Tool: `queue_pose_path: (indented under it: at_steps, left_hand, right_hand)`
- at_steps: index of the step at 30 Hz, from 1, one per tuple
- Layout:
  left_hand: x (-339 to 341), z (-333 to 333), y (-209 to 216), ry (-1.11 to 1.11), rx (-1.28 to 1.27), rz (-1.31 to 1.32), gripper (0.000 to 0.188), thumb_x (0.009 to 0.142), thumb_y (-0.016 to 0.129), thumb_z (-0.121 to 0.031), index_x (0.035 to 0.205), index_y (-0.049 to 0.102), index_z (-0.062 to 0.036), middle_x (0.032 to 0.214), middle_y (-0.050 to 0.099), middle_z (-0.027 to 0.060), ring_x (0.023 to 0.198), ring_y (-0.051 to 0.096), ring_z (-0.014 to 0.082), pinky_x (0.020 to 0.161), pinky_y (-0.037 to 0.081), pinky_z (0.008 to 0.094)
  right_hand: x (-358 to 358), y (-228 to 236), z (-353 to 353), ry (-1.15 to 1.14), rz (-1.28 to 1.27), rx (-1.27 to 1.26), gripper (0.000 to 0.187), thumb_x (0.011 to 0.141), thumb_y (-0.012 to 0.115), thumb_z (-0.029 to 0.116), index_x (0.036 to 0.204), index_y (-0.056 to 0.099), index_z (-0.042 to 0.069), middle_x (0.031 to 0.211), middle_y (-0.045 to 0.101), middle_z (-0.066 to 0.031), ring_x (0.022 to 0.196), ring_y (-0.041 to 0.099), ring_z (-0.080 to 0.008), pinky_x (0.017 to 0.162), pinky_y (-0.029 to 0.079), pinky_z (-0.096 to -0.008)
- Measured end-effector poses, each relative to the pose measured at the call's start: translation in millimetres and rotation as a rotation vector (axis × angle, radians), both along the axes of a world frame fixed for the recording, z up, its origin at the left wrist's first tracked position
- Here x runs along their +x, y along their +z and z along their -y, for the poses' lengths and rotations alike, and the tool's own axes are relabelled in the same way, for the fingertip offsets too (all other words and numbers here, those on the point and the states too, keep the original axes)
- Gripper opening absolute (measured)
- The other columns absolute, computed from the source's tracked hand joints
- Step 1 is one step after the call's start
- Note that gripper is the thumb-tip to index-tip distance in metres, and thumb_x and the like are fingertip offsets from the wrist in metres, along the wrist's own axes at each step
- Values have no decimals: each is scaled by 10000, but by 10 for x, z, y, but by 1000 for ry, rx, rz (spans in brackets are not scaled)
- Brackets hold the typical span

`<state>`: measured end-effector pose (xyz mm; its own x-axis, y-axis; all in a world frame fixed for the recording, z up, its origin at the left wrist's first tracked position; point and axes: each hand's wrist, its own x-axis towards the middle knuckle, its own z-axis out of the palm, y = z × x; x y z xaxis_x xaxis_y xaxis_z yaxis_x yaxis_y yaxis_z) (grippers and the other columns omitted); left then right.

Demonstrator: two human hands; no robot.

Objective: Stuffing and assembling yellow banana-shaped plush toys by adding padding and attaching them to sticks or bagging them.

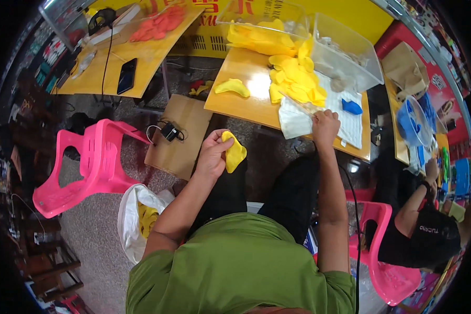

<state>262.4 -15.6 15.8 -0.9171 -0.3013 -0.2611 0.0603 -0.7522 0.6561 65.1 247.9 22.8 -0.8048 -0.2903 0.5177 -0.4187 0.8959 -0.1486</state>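
My left hand [213, 155] pinches a small yellow cloth piece [235, 154] above my lap, its fingers closed around the upper left edge. At the front of the wooden table [246, 107], my right hand [326, 127] is closed at the end of a thin light-coloured stick [297, 103]. Beneath that hand lies a white cloth [296, 121]. A heap of yellow cloth pieces [296, 78] sits just beyond the stick. One curved, banana-like yellow piece [232, 87] lies apart on the left of the table. A small blue piece [352, 107] rests on the white cloth at the right.
A clear bin of greyish-white stuffing [348, 57] and a clear bin of yellow pieces [267, 36] stand at the back. A white bag [133, 222] with yellow pieces is at my left, near a pink chair [97, 157]. A person in black [429, 235] sits at right.
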Motion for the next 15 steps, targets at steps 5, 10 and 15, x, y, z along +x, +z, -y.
queue_pose_path:
  at_steps: [5, 10, 15]
  left_hand:
    - [16, 42, -7, 49, -18, 34, 266, 797, 639, 51, 1028, 539, -37, 919, 595, 41, 834, 596, 137, 798, 502, 270]
    - [-38, 41, 28, 66, -9, 34, 263, 804, 634, 51, 1034, 540, -35, 928, 594, 44, 847, 597, 141, 817, 501, 274]
    - [-83, -50, 90, 63, 38, -34, 251, 814, 625, 51, 1035, 539, -32, 937, 592, 46, 865, 597, 142, 831, 502, 280]
  right_hand:
    - [405, 366, 35, 38, -123, -56, 65, 751, 633, 102, 807, 608, 81, 817, 572, -94, 830, 541, -305, 669, 417, -423]
    - [1503, 452, 17, 411, 339, -449, 49, 814, 614, 31, 841, 573, 23, 726, 551, -143, 593, 567, -297, 517, 435, -343]
    - [1934, 285, -44, 388, 519, -552, 50, 839, 602, 21, 888, 596, 11, 689, 532, -109, 524, 515, -212, 470, 389, -311]
